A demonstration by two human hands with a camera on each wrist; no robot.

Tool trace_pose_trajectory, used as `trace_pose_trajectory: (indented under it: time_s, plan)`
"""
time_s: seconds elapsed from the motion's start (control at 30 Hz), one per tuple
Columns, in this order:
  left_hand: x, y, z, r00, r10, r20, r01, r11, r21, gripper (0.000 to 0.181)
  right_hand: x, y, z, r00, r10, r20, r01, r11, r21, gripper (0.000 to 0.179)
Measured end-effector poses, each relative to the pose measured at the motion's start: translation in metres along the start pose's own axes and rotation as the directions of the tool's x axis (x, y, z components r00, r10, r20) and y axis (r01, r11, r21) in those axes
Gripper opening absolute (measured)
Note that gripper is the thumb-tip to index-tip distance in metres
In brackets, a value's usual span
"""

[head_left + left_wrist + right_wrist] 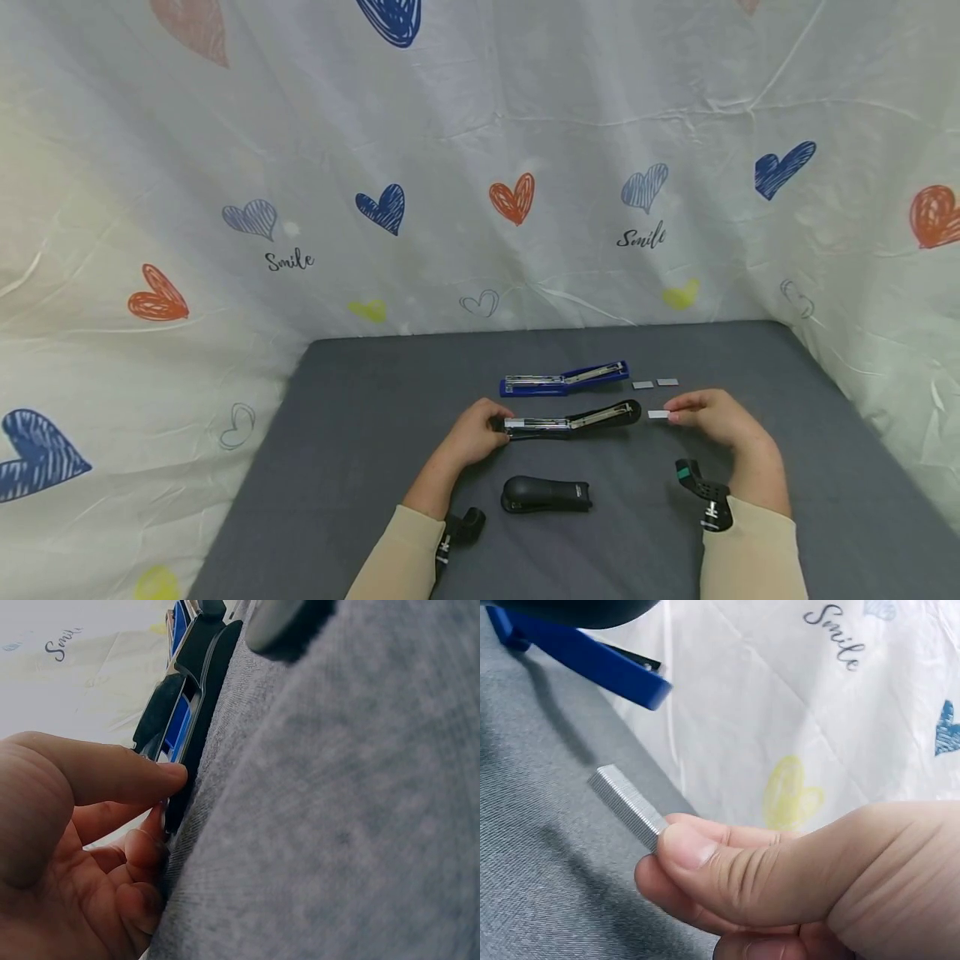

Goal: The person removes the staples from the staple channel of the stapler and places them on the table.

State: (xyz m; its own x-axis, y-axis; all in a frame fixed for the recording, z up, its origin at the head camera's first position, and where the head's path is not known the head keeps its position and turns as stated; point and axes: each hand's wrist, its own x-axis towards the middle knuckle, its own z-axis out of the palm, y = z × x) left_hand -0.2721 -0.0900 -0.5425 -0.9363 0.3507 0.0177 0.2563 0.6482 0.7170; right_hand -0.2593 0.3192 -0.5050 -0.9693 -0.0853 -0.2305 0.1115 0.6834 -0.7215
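Note:
My left hand [477, 433] grips the left end of a black stapler [611, 415] that is folded open on the grey table, its metal staple channel facing up. In the left wrist view, the thumb [161, 776] presses on the stapler's side. Just right of that stapler, my right hand [716, 417] pinches a strip of staples [657, 414] between thumb and fingers. The right wrist view shows the strip [626, 806] jutting out from the fingertips. Behind the black stapler lies a blue stapler [564, 381], also folded open.
Two more staple strips [642, 385] lie right of the blue stapler. Nearer to me rests a closed black stapler [546, 495]. The grey tabletop [375, 400] ends at a white cloth [435, 250] printed with hearts.

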Motion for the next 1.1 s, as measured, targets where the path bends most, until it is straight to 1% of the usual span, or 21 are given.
trace_pose_trajectory:
  time_s: [0.07, 0.13, 0.27, 0.4, 0.5, 0.73, 0.9, 1.1]
  plan:
    - [0.0, -0.001, 0.0, 1.0, 0.017, -0.011, -0.017, 1.0, -0.001, 0.03, 0.001, -0.001, 0.001, 1.0, 0.001, 0.004, -0.001, 1.0, -0.008, 0.028]
    - [0.0, -0.001, 0.0, 1.0, 0.02, -0.017, -0.02, 1.0, -0.009, 0.03, 0.003, -0.002, 0.002, 1.0, -0.005, 0.008, 0.005, 1.0, -0.024, 0.027]
    - [0.001, 0.001, -0.002, 1.0, -0.009, -0.003, 0.009, 1.0, -0.024, 0.031, 0.003, -0.004, 0.004, 1.0, 0.009, 0.02, -0.008, 1.0, -0.028, 0.025]
    - [0.0, 0.003, -0.002, 1.0, -0.027, 0.008, 0.028, 0.999, -0.026, 0.031, 0.004, -0.006, 0.006, 0.998, 0.047, 0.03, -0.047, 0.999, -0.001, 0.021]
    - [0.001, 0.002, -0.001, 1.0, -0.03, 0.005, 0.03, 0.999, -0.025, 0.031, 0.004, -0.006, 0.007, 0.999, 0.051, 0.019, -0.051, 0.999, 0.0, 0.019]
    - [0.0, 0.002, -0.001, 0.999, -0.032, 0.004, 0.032, 0.999, -0.035, 0.032, 0.005, -0.01, 0.011, 0.999, 0.048, -0.012, -0.048, 0.998, -0.034, 0.017]
    - [0.0, 0.001, -0.001, 1.0, -0.026, 0.006, 0.026, 0.999, -0.026, 0.031, 0.007, -0.015, 0.013, 0.997, 0.077, -0.027, -0.079, 0.995, -0.064, 0.016]
    - [0.0, 0.0, 0.001, 0.999, -0.039, 0.002, 0.039, 0.999, -0.017, 0.031, 0.009, -0.019, 0.014, 0.993, 0.112, -0.047, -0.116, 0.989, -0.088, 0.016]
